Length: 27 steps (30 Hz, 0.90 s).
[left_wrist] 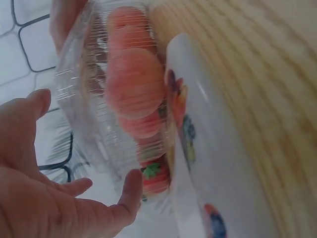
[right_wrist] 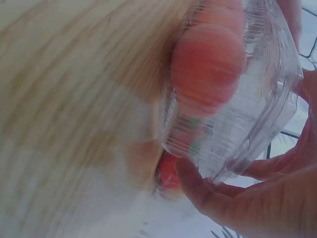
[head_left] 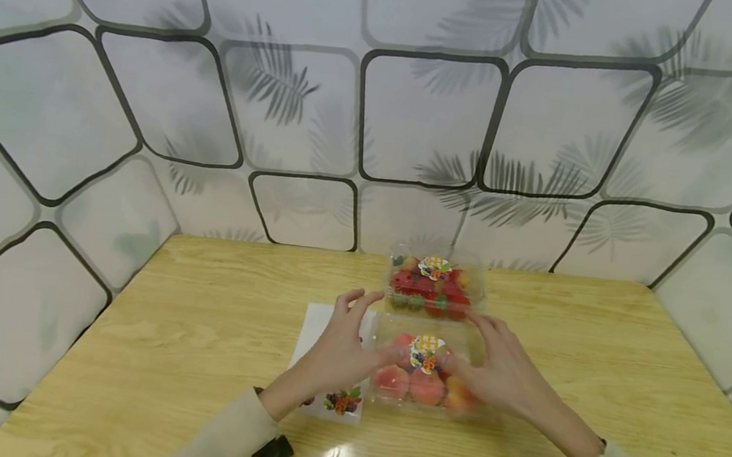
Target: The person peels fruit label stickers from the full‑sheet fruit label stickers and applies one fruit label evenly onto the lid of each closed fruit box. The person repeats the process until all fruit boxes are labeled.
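Note:
A lidded clear plastic box (head_left: 452, 329) of peaches (head_left: 426, 389), with a fruit sticker (head_left: 427, 353) on its lid, sits between both hands. At its left side, my left hand (head_left: 344, 348) hovers with fingers spread; the left wrist view has a gap between thumb and box. My right hand (head_left: 506, 367) is at the box's right side, its thumb over the lid. In the right wrist view, the fingers (right_wrist: 198, 191) lie along the box's corner without curling round it. Just behind stands another clear box (head_left: 481, 287) with strawberries (head_left: 423, 285) in it.
A white sheet (head_left: 318, 330) with printed fruit pictures (head_left: 343, 401) lies left of the peach box, under my left arm. The wooden table (head_left: 218, 317) meets a patterned backdrop (head_left: 430, 117) at the back and both sides.

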### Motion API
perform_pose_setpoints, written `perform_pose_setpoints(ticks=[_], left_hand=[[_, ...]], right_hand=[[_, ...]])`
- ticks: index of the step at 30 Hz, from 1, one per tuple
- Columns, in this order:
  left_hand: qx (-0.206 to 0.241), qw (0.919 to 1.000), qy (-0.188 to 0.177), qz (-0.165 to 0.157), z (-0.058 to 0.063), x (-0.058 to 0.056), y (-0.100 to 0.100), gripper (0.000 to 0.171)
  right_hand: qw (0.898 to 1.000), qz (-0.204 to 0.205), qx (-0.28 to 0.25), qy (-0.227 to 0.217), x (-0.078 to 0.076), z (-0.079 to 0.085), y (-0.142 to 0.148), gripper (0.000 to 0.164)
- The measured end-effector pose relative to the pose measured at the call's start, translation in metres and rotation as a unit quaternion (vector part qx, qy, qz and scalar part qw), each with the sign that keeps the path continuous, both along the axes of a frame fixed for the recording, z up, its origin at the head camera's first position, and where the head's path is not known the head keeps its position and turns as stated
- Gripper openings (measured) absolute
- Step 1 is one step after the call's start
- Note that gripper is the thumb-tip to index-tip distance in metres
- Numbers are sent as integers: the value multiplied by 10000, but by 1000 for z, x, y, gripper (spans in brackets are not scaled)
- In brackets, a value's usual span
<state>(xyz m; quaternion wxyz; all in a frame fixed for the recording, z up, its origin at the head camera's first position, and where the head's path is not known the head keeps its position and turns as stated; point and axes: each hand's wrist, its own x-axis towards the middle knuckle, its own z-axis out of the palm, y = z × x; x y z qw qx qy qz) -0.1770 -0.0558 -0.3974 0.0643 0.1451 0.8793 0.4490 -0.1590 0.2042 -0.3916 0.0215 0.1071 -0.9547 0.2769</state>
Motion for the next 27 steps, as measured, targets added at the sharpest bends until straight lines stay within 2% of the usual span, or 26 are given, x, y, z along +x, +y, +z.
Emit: perform_pose_setpoints(ticks=[2,4,6,9,16,27], left_hand=[[-149,9995,-232,-147,-3,-3,5,94],[-232,9987,-307,-328,-7,-5,9,95],[-272,9981,-286,-472,-10,-6,13,94],[-298,9980,-210,-517,-11,-7,16,92],[-218,9988,-204,-389,-11,-9,19,79],[-102,9999,-84,25,-12,-16,26,47]], right_hand=[[9999,7,31,-111,0,-2,-1,91],[9999,4,17,-157,0,-3,-2,93],[9999,-17,-17,-123,0,-5,-3,94],[9999,-85,-99,-40,-1,-6,-4,89],[9996,-211,-207,45,-6,-11,-4,74],[9982,-434,-411,-74,-14,-10,-3,56]])
